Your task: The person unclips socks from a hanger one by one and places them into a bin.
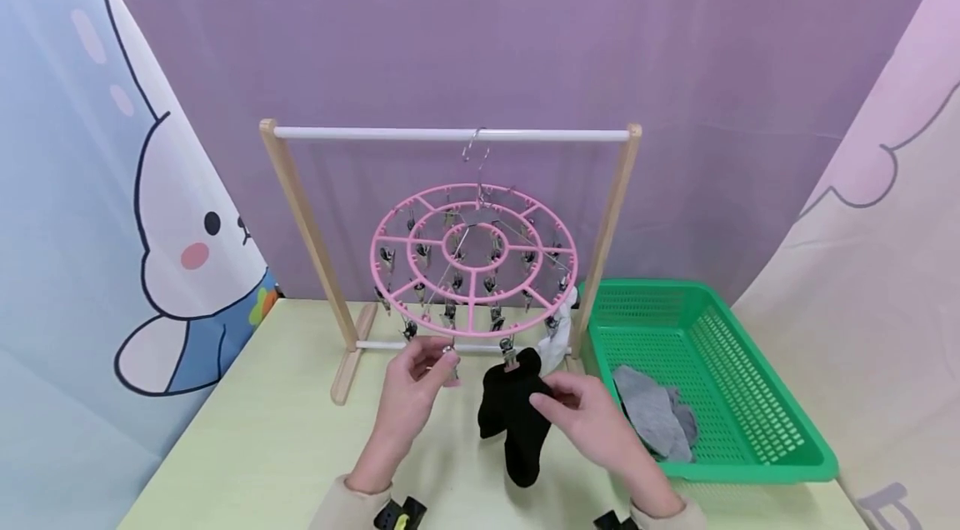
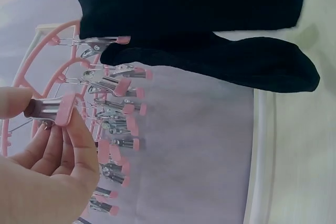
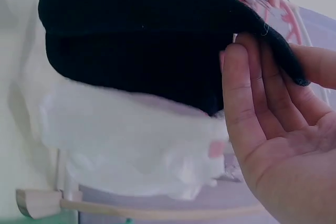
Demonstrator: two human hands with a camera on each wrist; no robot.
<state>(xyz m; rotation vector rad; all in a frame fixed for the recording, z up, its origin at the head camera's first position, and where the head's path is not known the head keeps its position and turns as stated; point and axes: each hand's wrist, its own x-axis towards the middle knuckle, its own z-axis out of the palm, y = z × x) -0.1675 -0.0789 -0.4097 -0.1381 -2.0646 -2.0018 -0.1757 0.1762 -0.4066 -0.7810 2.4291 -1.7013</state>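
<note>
Beneath the near rim of the pink hanger (image 1: pixel 472 301), the left hand (image 1: pixel 411 388) pinches a clip (image 2: pixel 51 109) (metal, pink-tipped) between thumb and fingers; below the hanger's right half, the right hand (image 1: pixel 596 422) pinches the edge of black socks (image 1: pixel 519 417), suspended by a second clip (image 1: pixel 509 353). Right of the hanger: a green basket (image 1: pixel 750 473).

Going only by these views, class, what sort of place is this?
Probably a staged tabletop laundry corner: a rack carrying a pink clip hanger, a green basket holding grey cloth, and a cartoon curtain beside the table.
</note>
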